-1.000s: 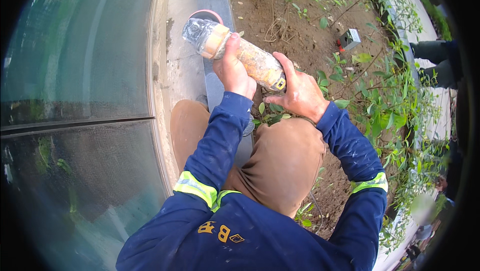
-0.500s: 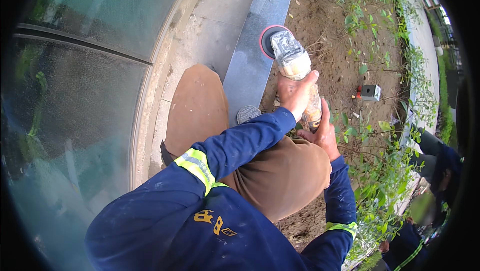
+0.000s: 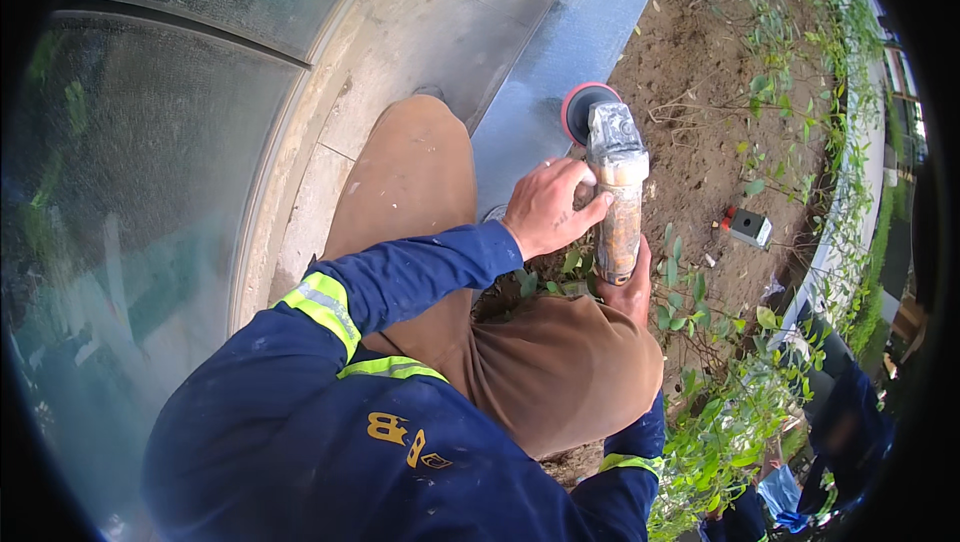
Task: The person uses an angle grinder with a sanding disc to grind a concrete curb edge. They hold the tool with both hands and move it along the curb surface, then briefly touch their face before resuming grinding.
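Note:
A worn, dust-smeared angle grinder [image 3: 621, 207] with a dark, red-rimmed round pad [image 3: 582, 110] lies across the near edge of a grey stone slab [image 3: 545, 92]. The pad is over the slab's right edge; whether it touches the stone I cannot tell. My right hand [image 3: 632, 292] is closed round the grinder's rear end, its fingers mostly hidden beneath the body. My left hand [image 3: 552, 210] is at the grinder's left side, bent fingers near its neck and thumb against the body, in a loose grip.
My bent knees [image 3: 560, 362] in brown trousers flank the work. Glass panels [image 3: 150, 172] stand at left behind a pale ledge [image 3: 325, 142]. To the right are bare soil [image 3: 700, 112], leafy shrubs [image 3: 720, 432] and a small grey block [image 3: 750, 227]. Other people in dark clothes [image 3: 850, 412] are at far right.
My left hand has slid leftward from its wrap over the grinder's neck to a looser hold at its side. The grinder now points more straight ahead and appears further right and lower.

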Motion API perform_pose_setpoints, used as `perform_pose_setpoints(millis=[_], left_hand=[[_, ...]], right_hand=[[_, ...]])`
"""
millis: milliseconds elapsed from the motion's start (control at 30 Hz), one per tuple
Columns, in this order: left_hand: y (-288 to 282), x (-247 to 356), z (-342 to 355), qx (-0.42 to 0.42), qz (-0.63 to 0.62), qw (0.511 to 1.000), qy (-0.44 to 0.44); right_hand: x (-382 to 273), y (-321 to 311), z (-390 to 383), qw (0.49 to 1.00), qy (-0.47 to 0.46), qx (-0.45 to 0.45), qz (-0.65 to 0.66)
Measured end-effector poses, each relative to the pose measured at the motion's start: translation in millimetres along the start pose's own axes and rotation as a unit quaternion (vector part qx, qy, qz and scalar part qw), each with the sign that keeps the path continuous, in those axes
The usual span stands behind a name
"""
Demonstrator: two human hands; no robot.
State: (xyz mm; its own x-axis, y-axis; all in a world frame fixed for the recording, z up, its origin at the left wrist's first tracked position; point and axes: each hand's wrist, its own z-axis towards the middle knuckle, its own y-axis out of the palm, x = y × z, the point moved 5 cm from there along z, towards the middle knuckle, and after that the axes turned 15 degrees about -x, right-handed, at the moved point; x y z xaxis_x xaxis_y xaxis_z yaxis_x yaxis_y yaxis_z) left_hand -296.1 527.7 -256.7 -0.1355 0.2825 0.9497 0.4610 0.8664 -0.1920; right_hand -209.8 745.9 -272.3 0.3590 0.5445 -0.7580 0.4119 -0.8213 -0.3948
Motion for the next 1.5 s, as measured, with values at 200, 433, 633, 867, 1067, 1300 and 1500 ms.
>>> perform_pose_setpoints(millis=[200, 433, 633, 867, 1067, 1300, 1500], left_hand=[[-18.4, 3.5, 60.9, -0.016, 0.351, 0.879, 0.324], [3.3, -27.4, 70.3, -0.119, 0.299, 0.896, 0.305], [-10.0, -42.1, 73.4, -0.056, 0.301, 0.895, 0.324], [4.1, -41.3, 73.1, -0.024, 0.256, 0.91, 0.325], [8.3, -39.4, 78.6, -0.025, 0.244, 0.908, 0.339], [9.3, -39.0, 72.1, -0.005, 0.239, 0.911, 0.336], [2.2, -39.1, 81.3, 0.015, 0.247, 0.906, 0.343]], right_hand=[[12.9, 19.3, 5.0, 0.997, 0.046, -0.049, -0.031], [19.8, 20.6, 9.1, 0.993, 0.09, -0.044, -0.06], [24.4, 29.8, 31.2, 0.995, 0.054, -0.053, -0.059], [24.6, 22.5, 19.5, 0.99, 0.09, -0.062, -0.084], [12.8, 18.9, 19.2, 0.964, 0.238, -0.089, -0.077], [20.0, 17.3, 16.7, 0.984, 0.133, -0.066, -0.095], [16.2, 16.9, 27.4, 0.978, 0.16, -0.07, -0.11]])
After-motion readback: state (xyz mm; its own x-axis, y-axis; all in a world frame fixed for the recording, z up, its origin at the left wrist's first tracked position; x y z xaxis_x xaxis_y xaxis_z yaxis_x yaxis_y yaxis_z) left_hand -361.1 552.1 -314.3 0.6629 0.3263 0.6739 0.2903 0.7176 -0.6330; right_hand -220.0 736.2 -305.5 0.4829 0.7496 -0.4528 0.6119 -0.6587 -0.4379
